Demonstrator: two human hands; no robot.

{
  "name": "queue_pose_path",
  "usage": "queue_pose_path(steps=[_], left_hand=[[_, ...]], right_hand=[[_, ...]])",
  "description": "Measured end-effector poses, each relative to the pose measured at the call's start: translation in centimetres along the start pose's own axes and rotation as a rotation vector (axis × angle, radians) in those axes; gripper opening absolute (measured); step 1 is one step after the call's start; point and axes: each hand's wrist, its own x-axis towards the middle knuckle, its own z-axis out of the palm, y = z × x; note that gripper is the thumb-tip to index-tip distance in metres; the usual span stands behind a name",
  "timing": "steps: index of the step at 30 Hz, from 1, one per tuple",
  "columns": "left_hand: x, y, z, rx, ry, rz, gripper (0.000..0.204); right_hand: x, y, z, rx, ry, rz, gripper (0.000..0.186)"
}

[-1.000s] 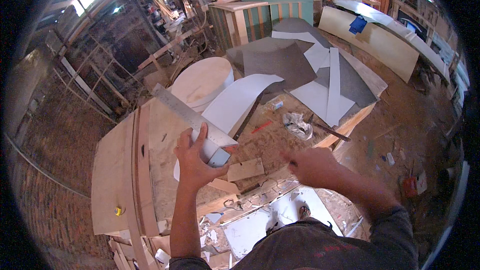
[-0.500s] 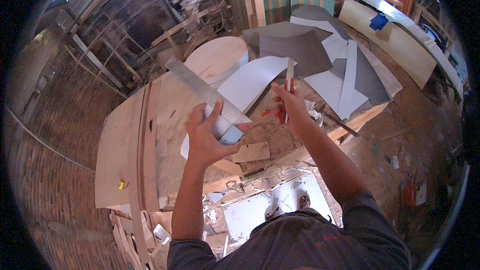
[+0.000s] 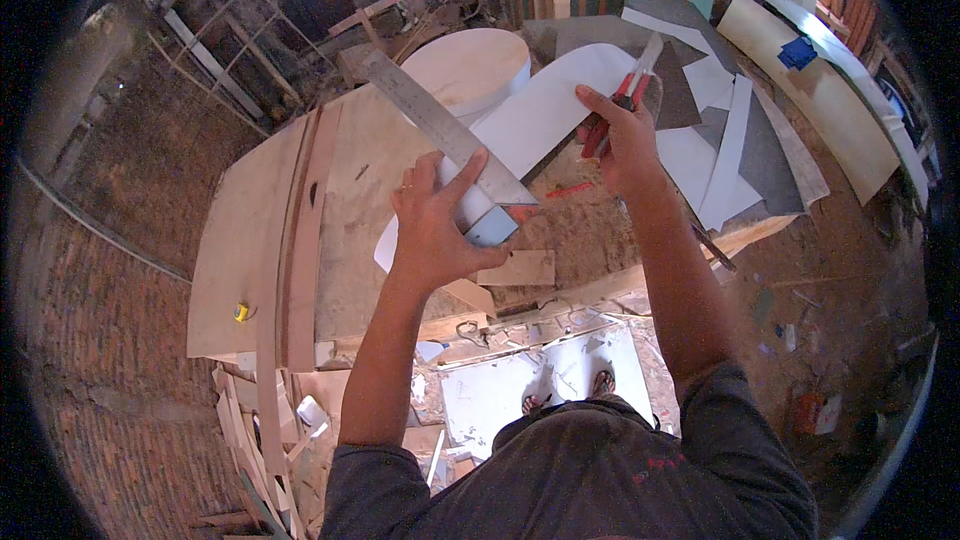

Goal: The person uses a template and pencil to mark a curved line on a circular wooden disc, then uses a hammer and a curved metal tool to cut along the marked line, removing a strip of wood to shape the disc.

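Clock positions read from the left hand.

Item: left hand (image 3: 435, 225), wrapped about the thick light-blue stock of one metal square (image 3: 450, 130), thumb at 4 o'clock.
Item: one long white strip (image 3: 545, 100), curved, running from 8 to 2 o'clock beneath the square; contact between them uncertain.
Item: right hand (image 3: 630, 145), at 2 o'clock, closed around one red-handled tool (image 3: 625, 95), pale end uppermost, exact kind unclear.
Also on the tabletop (image 3: 590, 240): round pale wooden form (image 3: 465, 70), 12 o'clock; dark grey sheets (image 3: 680, 95), 2 o'clock; narrow white piece (image 3: 725, 155) atop them; yellow tape measure (image 3: 241, 312), 8 o'clock.
Condition: square laid across strip, tool in hand. Narrow piece apparently already cut; strip seemingly whole, no cut visible along the square's edge.
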Motion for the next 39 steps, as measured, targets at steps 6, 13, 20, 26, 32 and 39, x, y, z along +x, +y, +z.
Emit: queue_pose_path(steps=[6, 13, 20, 26, 32, 39], left_hand=[[0.4, 0.1, -0.4, -0.027, -0.020, -0.024, 0.112], [1.2, -0.1, -1.0, -0.060, -0.046, -0.053, 0.112], [1.5, -1.3, -0.9, -0.037, -0.006, -0.025, 0.111], [1.8, -1.3, -0.8, -0.008, -0.007, -0.032, 0.111], [2.4, -1.3, -1.6, -0.038, -0.133, -0.079, 0.118], [1.6, -2.1, -1.0, -0.029, -0.028, -0.020, 0.110]], right_hand=[[-1.8, -2.4, 1.0, -0.055, -0.068, -0.177, 0.024], [-3.2, -3.1, 3.6, -0.268, -0.067, -0.441, 0.019], [-5.2, -3.5, 6.6, -0.486, -0.062, -0.556, 0.023], [-6.1, -3.4, 6.9, -0.771, -0.051, -0.661, 0.025], [-5.4, -2.7, 6.8, -0.711, -0.066, -0.715, 0.039], [0.1, -2.5, 3.2, -0.792, 0.091, -0.626, 0.029]])
